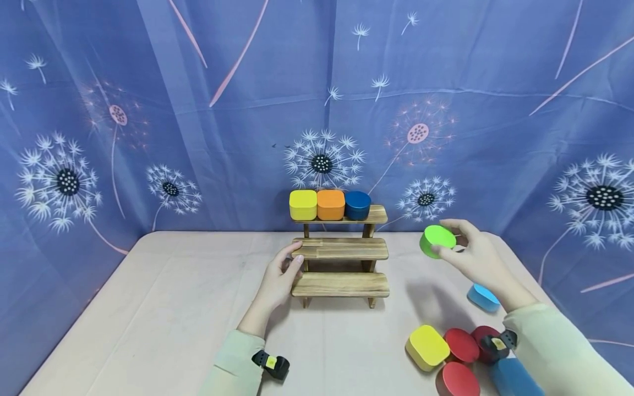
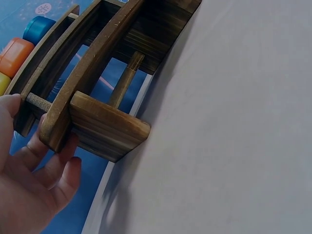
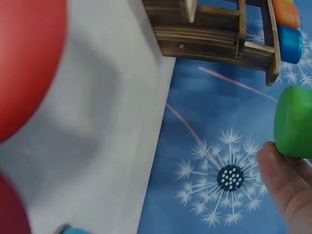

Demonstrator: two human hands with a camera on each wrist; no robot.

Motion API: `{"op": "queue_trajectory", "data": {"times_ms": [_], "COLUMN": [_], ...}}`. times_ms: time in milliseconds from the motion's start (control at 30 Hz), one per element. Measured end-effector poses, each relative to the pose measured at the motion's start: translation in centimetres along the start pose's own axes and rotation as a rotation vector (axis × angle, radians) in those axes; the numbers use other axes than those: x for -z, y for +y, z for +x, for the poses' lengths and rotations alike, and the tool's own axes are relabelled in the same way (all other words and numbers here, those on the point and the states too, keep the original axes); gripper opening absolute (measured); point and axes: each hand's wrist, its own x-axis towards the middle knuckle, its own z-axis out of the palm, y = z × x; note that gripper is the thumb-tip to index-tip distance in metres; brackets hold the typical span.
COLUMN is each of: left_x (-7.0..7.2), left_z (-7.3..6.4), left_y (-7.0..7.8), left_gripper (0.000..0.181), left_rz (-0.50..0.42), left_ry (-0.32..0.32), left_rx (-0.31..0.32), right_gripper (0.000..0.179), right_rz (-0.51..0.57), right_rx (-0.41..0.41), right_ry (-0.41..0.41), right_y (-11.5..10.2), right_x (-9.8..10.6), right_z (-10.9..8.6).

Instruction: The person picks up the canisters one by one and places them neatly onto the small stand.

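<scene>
My right hand holds a bright green round tin between thumb and fingers, raised above the table right of a three-tier wooden stand. In the right wrist view, the fingertips press against the side of the green tin. My left hand grips the left end of the stand's middle tier, and the left wrist view shows its fingers curled at the wood. On the top tier sit a yellow tin, an orange tin and a dark blue tin, side by side from the left.
At the front right of the table are a yellow tin, several red tins and a large blue one. A light blue tin lies near the right forearm. Patterned blue cloth surrounds the table's back and sides.
</scene>
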Motion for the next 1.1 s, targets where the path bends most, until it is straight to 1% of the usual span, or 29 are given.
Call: {"op": "queue_trajectory", "data": {"times_ms": [33, 167, 300, 467, 700, 767, 933, 1100], "left_x": [0.0, 0.0, 0.0, 0.0, 0.4, 0.3, 0.0, 0.0], "left_z": [0.0, 0.0, 0.0, 0.0, -1.0, -0.7, 0.1, 0.1], "left_y": [0.0, 0.1, 0.1, 0.0, 3.5, 2.8, 0.4, -0.2], "left_gripper": [0.037, 0.037, 0.036, 0.037, 0.038, 0.038, 0.038, 0.038], "left_rz": [0.0, 0.009, 0.017, 0.01, 0.005, 0.005, -0.003, 0.012], "left_ry": [0.0, 0.0, -0.001, 0.002, -0.016, -0.015, -0.003, 0.003], "left_rx": [0.002, 0.015, 0.021, 0.016, 0.025, 0.025, 0.03, 0.012], "right_gripper": [0.059, 0.057, 0.057, 0.058, 0.055, 0.054, 0.053, 0.055], "right_rz": [0.036, 0.098, 0.164, 0.216, 0.28, 0.293, 0.315, 0.313], "right_rx": [-0.003, 0.001, 0.003, -0.002, 0.021, 0.024, 0.028, 0.011], "right_ry": [0.001, 0.045, 0.067, 0.095, 0.129, 0.132, 0.128, 0.092], "right_y": [-0.1, -0.6, -0.8, -1.1, -1.4, -1.5, -2.0, -2.5], "right_x": [-0.1, -0.6, -1.1, -1.9, -2.9, -3.2, -3.7, -4.2], "right_z": [0.2, 0.9, 1.6, 2.3, 3.1, 3.3, 4.1, 4.9]}}
